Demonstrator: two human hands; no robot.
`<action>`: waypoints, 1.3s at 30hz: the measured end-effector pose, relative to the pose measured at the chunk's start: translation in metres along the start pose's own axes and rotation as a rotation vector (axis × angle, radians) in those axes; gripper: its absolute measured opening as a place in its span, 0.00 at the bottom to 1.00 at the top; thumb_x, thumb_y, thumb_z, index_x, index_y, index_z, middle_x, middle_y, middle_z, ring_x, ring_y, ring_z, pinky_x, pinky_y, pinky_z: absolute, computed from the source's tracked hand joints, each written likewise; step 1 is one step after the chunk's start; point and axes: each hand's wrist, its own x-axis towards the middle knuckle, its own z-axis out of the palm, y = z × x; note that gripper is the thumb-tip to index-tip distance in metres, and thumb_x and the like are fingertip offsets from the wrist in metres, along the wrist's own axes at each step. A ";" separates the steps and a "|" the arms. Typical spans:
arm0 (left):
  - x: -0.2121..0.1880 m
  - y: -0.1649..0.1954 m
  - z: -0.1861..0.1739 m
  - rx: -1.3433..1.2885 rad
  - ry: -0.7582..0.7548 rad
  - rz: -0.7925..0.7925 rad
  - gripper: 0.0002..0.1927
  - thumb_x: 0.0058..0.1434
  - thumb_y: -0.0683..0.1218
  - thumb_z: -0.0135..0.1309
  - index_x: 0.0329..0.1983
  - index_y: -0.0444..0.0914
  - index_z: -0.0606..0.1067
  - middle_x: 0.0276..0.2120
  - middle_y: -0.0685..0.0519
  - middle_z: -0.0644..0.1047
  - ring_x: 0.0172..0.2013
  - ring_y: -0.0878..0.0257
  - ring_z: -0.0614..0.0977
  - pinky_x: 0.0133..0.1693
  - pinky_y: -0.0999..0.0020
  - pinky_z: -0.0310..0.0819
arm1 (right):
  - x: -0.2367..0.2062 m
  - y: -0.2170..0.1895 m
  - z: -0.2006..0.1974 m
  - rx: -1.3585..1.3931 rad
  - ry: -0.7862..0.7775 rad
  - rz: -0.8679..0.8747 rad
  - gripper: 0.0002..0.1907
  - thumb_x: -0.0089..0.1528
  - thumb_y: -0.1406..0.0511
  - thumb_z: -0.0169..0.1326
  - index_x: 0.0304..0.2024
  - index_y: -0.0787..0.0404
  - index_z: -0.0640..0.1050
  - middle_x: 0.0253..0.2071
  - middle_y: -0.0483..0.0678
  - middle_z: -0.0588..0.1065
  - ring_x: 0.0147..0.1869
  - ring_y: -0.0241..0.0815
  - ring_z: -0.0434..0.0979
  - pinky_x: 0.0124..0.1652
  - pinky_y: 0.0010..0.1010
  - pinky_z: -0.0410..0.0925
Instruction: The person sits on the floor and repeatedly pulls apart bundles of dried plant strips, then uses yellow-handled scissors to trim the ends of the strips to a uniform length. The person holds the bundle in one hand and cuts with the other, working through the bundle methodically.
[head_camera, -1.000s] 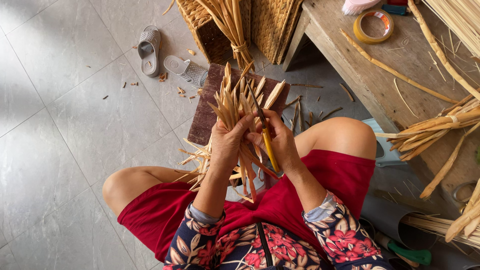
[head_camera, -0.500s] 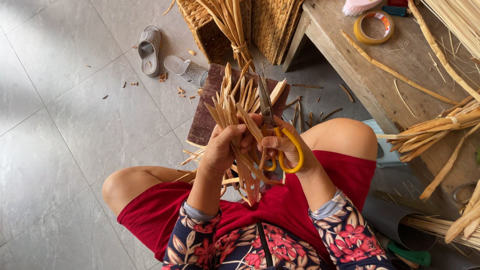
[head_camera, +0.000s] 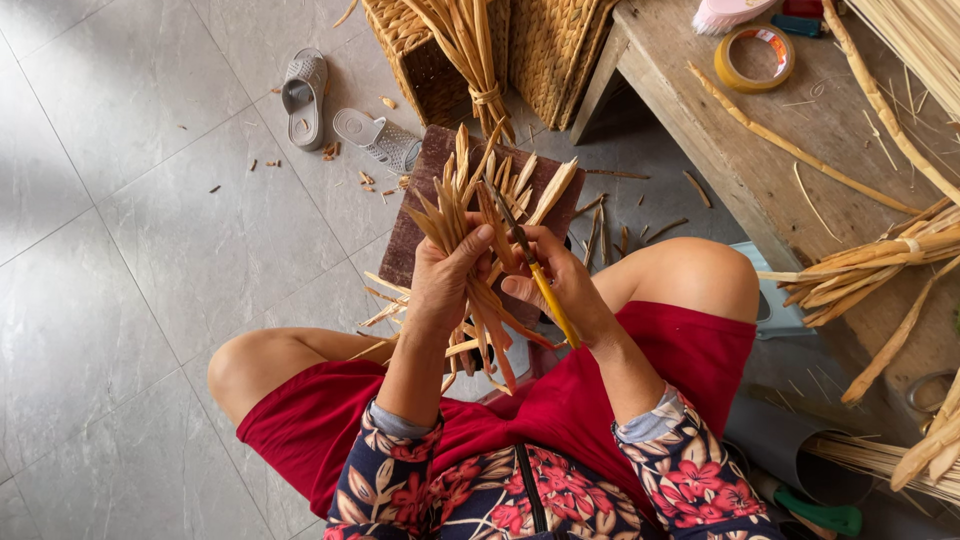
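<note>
My left hand (head_camera: 447, 283) grips a bundle of tan dried plant strips (head_camera: 468, 205) held upright above my lap, their cut ends fanning out at the top. My right hand (head_camera: 565, 282) holds yellow-handled scissors (head_camera: 528, 262), blades pointing up into the bundle's top. More strips hang down below both hands toward my red shorts. A dark brown wooden block (head_camera: 420, 215) lies on the floor under the bundle.
A wooden bench (head_camera: 790, 160) at right carries a tape roll (head_camera: 755, 57), long stalks and tied bundles (head_camera: 870, 262). Woven baskets (head_camera: 545, 50) and a tied sheaf (head_camera: 470, 50) stand ahead. Two grey slippers (head_camera: 305, 92) and scraps lie on the grey tile floor.
The scissors' yellow loops were spread open half a second ago; now the handles lie together along my right hand, and the bundle has tilted slightly.
</note>
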 end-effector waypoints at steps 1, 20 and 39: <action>0.000 -0.001 0.000 -0.006 0.000 -0.011 0.11 0.64 0.43 0.62 0.47 0.33 0.78 0.28 0.56 0.77 0.26 0.70 0.75 0.28 0.75 0.69 | 0.000 0.000 0.000 0.021 -0.012 0.001 0.34 0.61 0.55 0.64 0.65 0.58 0.68 0.46 0.43 0.74 0.51 0.33 0.75 0.53 0.26 0.70; 0.003 0.002 0.007 -0.012 0.006 -0.042 0.10 0.64 0.43 0.63 0.44 0.34 0.78 0.27 0.56 0.76 0.25 0.70 0.74 0.28 0.75 0.70 | 0.000 0.000 0.006 0.165 -0.020 -0.064 0.37 0.61 0.47 0.62 0.64 0.63 0.71 0.47 0.45 0.78 0.54 0.33 0.77 0.55 0.24 0.70; 0.001 0.001 0.010 0.035 0.014 -0.041 0.10 0.64 0.43 0.63 0.44 0.34 0.79 0.27 0.56 0.77 0.26 0.71 0.76 0.28 0.75 0.71 | -0.002 0.005 0.007 0.358 -0.010 -0.042 0.34 0.62 0.53 0.64 0.63 0.66 0.71 0.50 0.46 0.79 0.56 0.33 0.77 0.57 0.25 0.70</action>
